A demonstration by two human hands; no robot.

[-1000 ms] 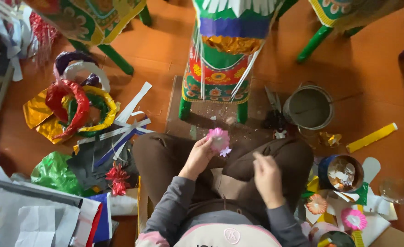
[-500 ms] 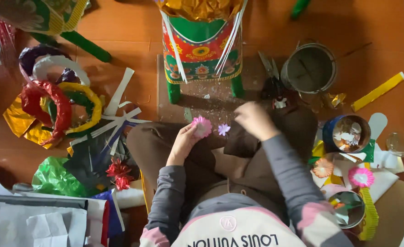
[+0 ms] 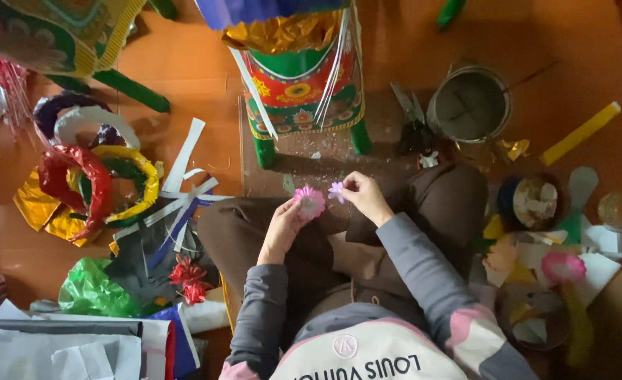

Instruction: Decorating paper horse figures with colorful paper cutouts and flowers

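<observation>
Orange-brown flooring is spreading under us, and we are sitting cross-legged on it with paper scraps on every side. Closest in, our left hand [image 3: 283,224] is pinching a pink paper flower [image 3: 309,201] above our knee, fingers closed on its underside. Just beside it, our right hand [image 3: 367,198] is holding a smaller lilac flower [image 3: 336,191] between thumb and fingertips, the two blooms nearly touching. To our left we are seeing a red foil flower [image 3: 187,276], crumpled green plastic [image 3: 92,290] and loose white and blue paper strips [image 3: 177,204]. Further left, foil rings [image 3: 99,179] in red, yellow and white are lying in a heap. On our right, another pink flower [image 3: 563,267] is resting among paper offcuts, near a small bowl [image 3: 535,203] of what may be paper bits. Beyond our hands, a colourful paper figure on green legs [image 3: 300,91] is standing, with scissors [image 3: 411,105] and a grey metal pot [image 3: 470,104] beside it.
</observation>
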